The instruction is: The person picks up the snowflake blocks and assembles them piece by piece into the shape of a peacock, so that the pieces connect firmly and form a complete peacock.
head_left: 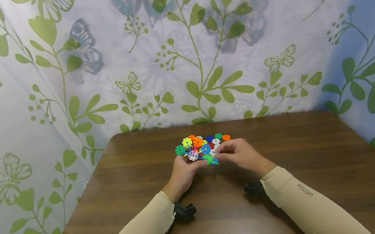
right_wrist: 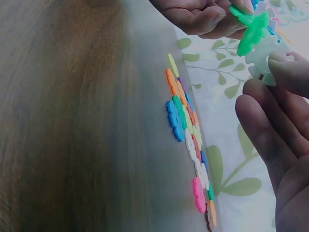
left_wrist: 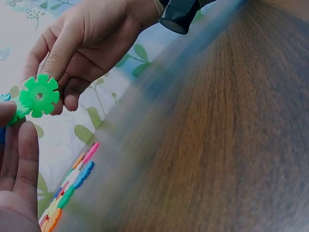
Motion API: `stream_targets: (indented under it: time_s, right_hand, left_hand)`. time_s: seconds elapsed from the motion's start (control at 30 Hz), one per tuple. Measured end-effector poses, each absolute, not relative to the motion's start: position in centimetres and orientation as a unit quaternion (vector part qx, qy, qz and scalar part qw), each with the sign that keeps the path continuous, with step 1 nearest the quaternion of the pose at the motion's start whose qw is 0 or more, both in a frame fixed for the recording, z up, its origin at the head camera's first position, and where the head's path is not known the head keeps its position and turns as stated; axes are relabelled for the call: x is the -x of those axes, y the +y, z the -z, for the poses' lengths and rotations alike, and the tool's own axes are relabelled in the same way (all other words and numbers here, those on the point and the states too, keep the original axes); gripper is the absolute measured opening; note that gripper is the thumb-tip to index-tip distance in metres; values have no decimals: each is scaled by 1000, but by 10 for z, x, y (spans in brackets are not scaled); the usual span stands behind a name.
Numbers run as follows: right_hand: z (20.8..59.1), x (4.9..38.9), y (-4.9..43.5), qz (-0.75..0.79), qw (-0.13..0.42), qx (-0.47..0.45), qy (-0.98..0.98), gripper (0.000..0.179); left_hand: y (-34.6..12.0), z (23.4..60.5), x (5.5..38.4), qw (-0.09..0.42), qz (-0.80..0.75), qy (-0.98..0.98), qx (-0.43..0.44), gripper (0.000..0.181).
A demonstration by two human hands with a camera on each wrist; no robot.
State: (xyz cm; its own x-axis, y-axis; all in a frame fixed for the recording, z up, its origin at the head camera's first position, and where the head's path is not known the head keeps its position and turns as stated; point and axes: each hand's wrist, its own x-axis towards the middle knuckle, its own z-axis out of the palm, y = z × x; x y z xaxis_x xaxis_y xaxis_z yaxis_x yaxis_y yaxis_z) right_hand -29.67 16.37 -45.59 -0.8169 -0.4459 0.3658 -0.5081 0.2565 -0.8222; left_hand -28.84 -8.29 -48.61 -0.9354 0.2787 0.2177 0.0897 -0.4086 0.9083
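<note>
Between thumb and fingers, my left hand [head_left: 181, 174] holds a joined cluster of notched plastic snowflake discs. A bright green disc [left_wrist: 39, 95] stands out from the cluster, with a second green piece slotted across it in the right wrist view. My right hand [head_left: 241, 154] pinches a whitish snowflake disc [right_wrist: 260, 59] by its edge. This disc overlaps the green one in the right wrist view, and I cannot tell whether the two are joined. Both hands are raised above the table, fingertips close together.
Loose snowflake discs lie flat towards the table's [head_left: 141, 153] far side, among them a blue disc [right_wrist: 175, 121], a pink disc [right_wrist: 198, 195] and an orange disc [head_left: 226, 137]. Behind the table hangs a leaf-and-butterfly patterned cloth [head_left: 176, 52]. Each wrist wears a black strap-on device [head_left: 185, 211].
</note>
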Motion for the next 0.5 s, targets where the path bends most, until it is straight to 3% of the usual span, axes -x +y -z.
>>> stream_targets:
  time_s: [0.5]
  right_hand:
    - [453, 292, 155, -473, 159, -373, -782, 18]
  left_hand:
    - [-84, 489, 289, 55, -803, 570, -168, 54]
